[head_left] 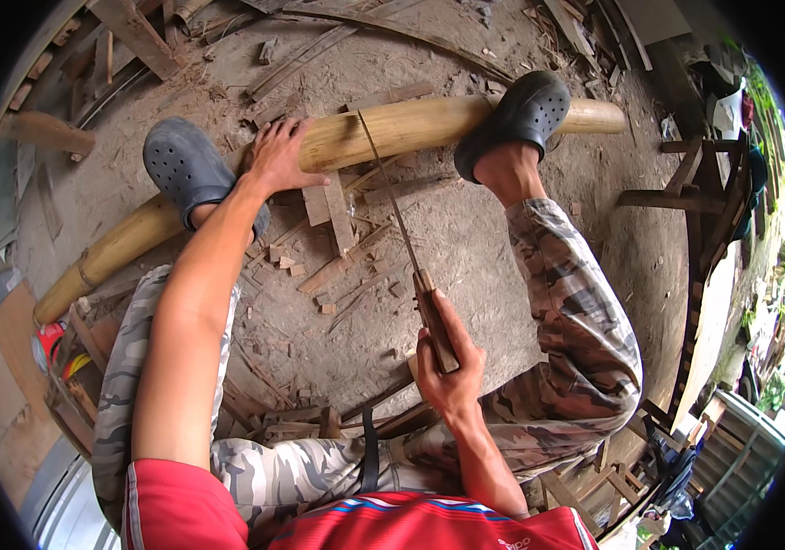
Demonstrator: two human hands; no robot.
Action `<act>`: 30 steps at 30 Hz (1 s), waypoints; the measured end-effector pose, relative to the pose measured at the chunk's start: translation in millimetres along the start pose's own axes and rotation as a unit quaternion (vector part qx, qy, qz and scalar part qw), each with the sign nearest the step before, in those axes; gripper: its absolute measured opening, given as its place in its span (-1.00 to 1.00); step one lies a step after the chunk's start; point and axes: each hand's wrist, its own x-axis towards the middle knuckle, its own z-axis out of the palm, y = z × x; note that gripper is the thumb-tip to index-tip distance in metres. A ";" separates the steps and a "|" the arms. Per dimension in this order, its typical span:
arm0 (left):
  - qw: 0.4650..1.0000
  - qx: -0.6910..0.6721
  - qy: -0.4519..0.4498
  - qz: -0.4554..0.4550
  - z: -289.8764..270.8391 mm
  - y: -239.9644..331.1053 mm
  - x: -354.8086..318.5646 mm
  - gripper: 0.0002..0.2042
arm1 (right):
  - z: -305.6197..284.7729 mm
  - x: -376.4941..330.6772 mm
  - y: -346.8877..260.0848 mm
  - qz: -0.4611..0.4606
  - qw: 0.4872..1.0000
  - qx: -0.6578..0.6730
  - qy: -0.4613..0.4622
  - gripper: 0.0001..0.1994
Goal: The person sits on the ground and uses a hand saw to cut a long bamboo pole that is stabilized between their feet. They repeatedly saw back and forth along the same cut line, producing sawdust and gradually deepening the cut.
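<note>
A long, yellowish bamboo pole lies crosswise in front of me, its left end nearer. My left hand grips it from above beside my left foot, fingers over the far side and thumb on the near side. In my right hand, fingers closed, is the wooden handle of a handsaw. Its thin blade points away from me, and the far part lies across the pole, right of my left hand. Whether a cut has been made there, I cannot tell. Dark clogs on both my feet rest on the pole.
Small wood offcuts and slats litter the dirt floor under and before the pole. Long strips and boards lie at the far side. A wooden frame stands at right. Beside my left knee is a red object.
</note>
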 end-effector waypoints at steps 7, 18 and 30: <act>0.995 -0.007 -0.032 -0.098 -0.4 10.2 -1.1 0.21 | -1.1 -3.2 -12.7 0.020 1.000 -0.004 -0.020 -0.35; 0.994 -0.053 -0.053 -0.080 -1.5 0.5 5.3 0.25 | 73.4 107.8 14.9 0.022 0.998 0.052 -0.006 -0.38; 0.990 -0.080 -0.094 -0.066 -18.8 10.9 23.2 0.32 | 96.5 172.7 22.8 0.029 0.994 0.101 0.015 -0.39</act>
